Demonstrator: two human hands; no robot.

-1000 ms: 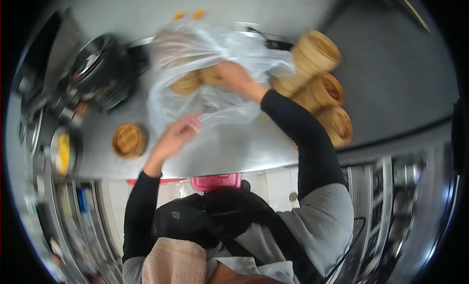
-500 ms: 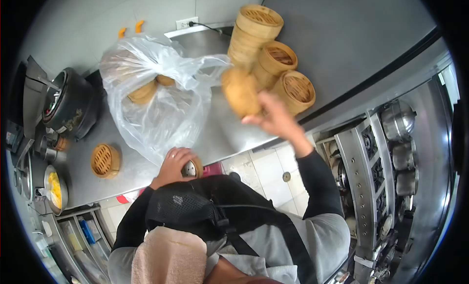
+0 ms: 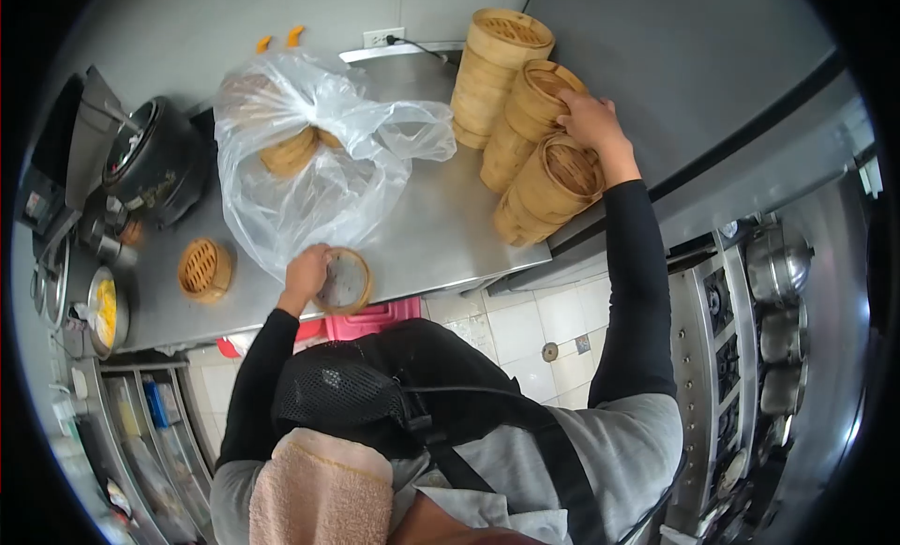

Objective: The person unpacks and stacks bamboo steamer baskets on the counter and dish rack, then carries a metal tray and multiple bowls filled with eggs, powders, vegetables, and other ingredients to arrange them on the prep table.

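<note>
My left hand [image 3: 307, 273] grips the rim of a round bamboo steamer [image 3: 364, 297] at the counter's front edge. A pale liner shows inside this steamer. My right hand [image 3: 592, 125] is closed on the rim of the top bamboo steamer [image 3: 532, 104] of the middle stack. Its fingertips are partly hidden by the rim. Behind this stack rises a taller steamer stack [image 3: 497, 72], and in front is another lidded stack [image 3: 539, 203]. Between my hands, a large clear plastic bag [image 3: 300, 203] lies on the counter, with bamboo steamers inside it.
A slatted-lid steamer [image 3: 204, 270] sits alone on the steel counter [image 3: 427, 231]. Left of it are a black cooker [image 3: 155, 170] and a pan with yellow food [image 3: 106, 315]. A large grey panel [image 3: 684, 58] borders the right side. A stove [image 3: 722, 358] stands farther right.
My right hand has moved up and right, setting a bamboo steamer on the middle stack, which is now taller. My left hand's steamer has turned, so more of its inside shows.
</note>
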